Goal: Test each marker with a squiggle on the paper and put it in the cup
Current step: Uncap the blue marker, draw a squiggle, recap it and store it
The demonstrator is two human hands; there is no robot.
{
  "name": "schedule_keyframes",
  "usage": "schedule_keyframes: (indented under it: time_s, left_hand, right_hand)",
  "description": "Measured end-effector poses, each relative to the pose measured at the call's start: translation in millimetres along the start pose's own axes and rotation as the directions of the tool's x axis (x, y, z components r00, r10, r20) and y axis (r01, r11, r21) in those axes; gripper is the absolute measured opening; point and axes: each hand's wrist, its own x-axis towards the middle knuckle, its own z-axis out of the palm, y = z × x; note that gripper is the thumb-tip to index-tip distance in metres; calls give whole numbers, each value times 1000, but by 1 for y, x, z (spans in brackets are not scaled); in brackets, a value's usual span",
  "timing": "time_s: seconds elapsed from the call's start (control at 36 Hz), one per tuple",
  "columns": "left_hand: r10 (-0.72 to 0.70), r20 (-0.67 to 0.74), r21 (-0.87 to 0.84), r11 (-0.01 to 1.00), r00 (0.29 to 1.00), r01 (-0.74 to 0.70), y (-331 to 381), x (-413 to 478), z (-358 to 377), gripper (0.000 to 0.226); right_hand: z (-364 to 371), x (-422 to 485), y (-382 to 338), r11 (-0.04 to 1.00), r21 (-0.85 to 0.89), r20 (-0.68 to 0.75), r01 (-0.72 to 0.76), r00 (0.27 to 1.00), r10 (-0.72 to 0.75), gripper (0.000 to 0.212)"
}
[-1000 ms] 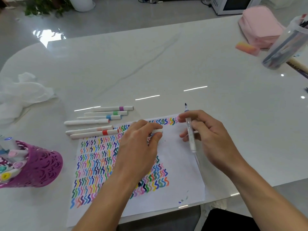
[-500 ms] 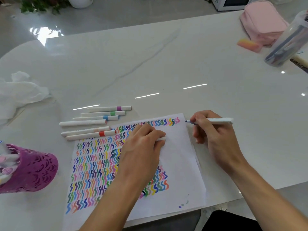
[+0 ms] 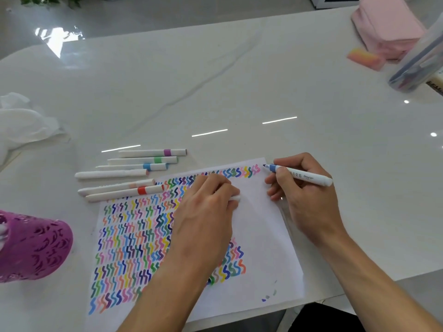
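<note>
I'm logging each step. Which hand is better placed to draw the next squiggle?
The right hand: it grips the uncapped blue marker with its tip at the top right corner of the paper. The left hand rests on the paper, its fingers holding a white cap.

Your right hand (image 3: 309, 202) grips the blue marker (image 3: 302, 174), with its tip at the far right corner of the paper (image 3: 263, 236), just beside the pink squiggle at the end of the top row. Your left hand (image 3: 206, 212) rests on the paper and pinches the white cap (image 3: 236, 198). Six markers (image 3: 129, 173) lie on the table (image 3: 239, 80) at the paper's far left corner, and the purple cup (image 3: 36, 248) is further to the left.
</note>
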Motion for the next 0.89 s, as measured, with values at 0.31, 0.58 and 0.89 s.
schedule_keyframes:
  time_s: [0.31,0.58,0.89]
  left_hand:
    - [-3,-3,11,1000,1000,3,1,0,-1,14]
    - [-25,1,22,999,1000,25,3,0,-2,15]
    - [-30,-23,10,999,999,30,1,-1,3,16]
  right_hand:
    - [4,4,4,998,-60,5,-1,1000,1,4]
    - [3,7,2,998,-64,11,-25,1000,26,6]
    - [4,6,1,992,-113,-44,-53,998,48,8]
